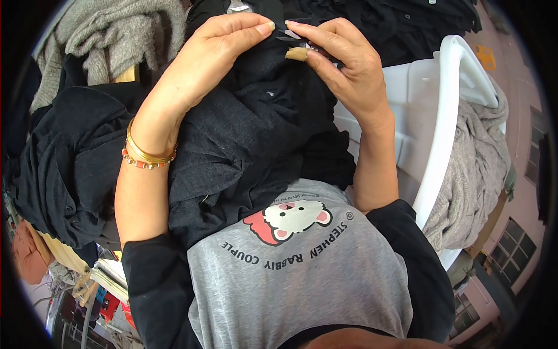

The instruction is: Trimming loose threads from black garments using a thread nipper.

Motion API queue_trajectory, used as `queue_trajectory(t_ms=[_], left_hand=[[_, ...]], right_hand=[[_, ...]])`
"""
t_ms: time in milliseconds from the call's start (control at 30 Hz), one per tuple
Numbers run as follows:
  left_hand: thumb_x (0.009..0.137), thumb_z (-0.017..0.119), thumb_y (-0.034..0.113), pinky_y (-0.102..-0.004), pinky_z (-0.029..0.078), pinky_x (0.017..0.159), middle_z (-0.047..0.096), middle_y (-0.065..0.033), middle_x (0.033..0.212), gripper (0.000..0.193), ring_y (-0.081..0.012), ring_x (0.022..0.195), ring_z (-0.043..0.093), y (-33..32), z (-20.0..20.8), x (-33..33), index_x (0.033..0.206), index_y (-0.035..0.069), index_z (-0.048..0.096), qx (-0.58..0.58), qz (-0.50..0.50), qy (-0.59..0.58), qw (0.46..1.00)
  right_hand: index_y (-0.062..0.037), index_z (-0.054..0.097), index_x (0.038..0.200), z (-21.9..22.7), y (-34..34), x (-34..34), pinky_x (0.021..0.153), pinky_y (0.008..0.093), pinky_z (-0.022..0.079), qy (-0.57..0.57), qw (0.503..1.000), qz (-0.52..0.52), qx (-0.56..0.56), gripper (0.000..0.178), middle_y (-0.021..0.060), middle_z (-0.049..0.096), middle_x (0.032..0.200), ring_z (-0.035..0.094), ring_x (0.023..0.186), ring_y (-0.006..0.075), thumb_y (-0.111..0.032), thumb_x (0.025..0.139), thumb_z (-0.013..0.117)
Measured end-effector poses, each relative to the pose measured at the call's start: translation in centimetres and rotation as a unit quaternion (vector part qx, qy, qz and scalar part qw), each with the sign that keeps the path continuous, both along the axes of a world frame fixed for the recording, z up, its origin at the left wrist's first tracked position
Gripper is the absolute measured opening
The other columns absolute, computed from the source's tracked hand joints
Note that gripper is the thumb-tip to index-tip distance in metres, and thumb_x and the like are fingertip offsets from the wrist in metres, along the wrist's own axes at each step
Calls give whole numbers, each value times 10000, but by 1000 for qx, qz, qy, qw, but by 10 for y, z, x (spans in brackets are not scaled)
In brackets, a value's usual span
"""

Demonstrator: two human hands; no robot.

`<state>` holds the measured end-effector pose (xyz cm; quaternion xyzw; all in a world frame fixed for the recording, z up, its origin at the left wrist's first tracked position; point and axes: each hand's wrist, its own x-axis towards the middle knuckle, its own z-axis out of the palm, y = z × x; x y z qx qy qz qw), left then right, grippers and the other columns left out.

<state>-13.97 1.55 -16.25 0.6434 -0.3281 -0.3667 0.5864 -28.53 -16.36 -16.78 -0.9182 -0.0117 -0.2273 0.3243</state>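
A dark knit garment (232,128) spreads over my lap and up between my hands. My left hand (224,43) is closed, its thumb and index fingertip pinching the black cloth near the top of the view. My right hand (349,64) is closed close beside it, the fingertips almost meeting the left ones. Between its index finger and thumb lies something small and dark with a shiny part, too small to make out. A tan wrap (296,54) covers the right thumb's tip. A small white bit (269,93) sits on the garment below my hands.
More black clothing (75,157) is heaped at the left, and another black pile (401,26) lies at the far side. A grey knit (125,38) rests at the far left. On the right stands a white plastic bin (439,139), with grey knitwear (474,174) beyond its rim.
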Motion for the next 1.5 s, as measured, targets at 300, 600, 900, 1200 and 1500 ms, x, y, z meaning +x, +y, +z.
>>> queue_trajectory(t_ms=[300,600,900,1200,1500], left_hand=[[990,570,193,-207,419,960,678,-15,1092,289,-80,1050,596,-3,-5,-1,1171,-17,651,-6,2,45,999],[934,640,125,-187,462,726,665,23,866,193,-30,794,578,8,-14,1,1049,-27,671,18,-34,-29,999],[941,634,111,-212,471,872,707,-40,1029,271,-80,924,633,27,7,-15,1175,-23,646,-17,4,119,993],[923,656,120,-201,460,858,707,-5,982,238,-55,918,620,32,4,-17,1132,8,680,-5,27,146,989],[945,622,94,-193,456,865,701,-15,985,202,-59,925,619,30,3,-20,1108,-8,683,-3,28,101,995]], right_hand=[[-47,700,1184,-3,-1,5,599,214,410,-68,988,36,130,332,1,610,846,531,728,66,5,855,696],[9,661,1003,-3,-11,-2,615,126,405,21,945,-32,324,138,-33,643,808,543,707,-13,-73,901,706],[-43,598,795,9,-13,5,539,165,303,-9,923,-141,358,163,-101,503,710,407,620,-19,-44,861,746],[-36,676,1188,26,7,-8,624,231,400,24,975,32,220,369,22,527,784,501,701,108,-38,824,734],[-63,701,1156,19,11,-4,634,278,458,14,984,93,150,341,69,594,811,586,717,180,-90,820,750]])
